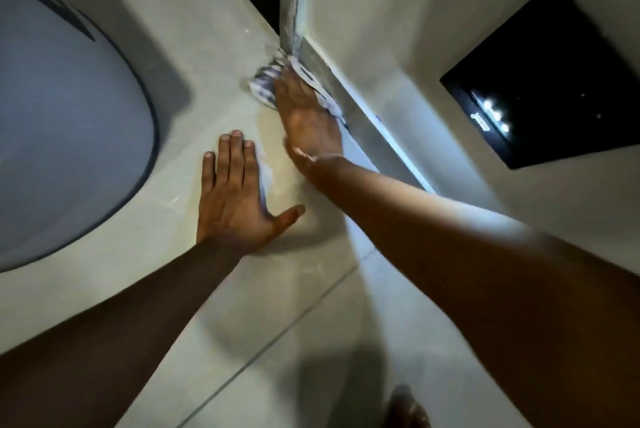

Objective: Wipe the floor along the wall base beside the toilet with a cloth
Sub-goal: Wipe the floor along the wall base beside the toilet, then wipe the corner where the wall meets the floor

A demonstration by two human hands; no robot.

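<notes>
A striped blue-and-white cloth (266,83) lies on the pale tiled floor (194,88), pushed into the corner where the grey wall base (367,122) meets a vertical edge. My right hand (306,115) presses flat on the cloth right beside the wall base, and its palm hides most of the cloth. Nearer to me, my left hand (235,195) rests flat on the floor with fingers spread and nothing in it. The white toilet (65,129) fills the left side.
A lit strip runs along the wall base (398,147). A black panel with small lights (550,81) is set in the white wall at the right. A bare foot (405,410) shows at the bottom edge. Tile joints cross the floor (277,334).
</notes>
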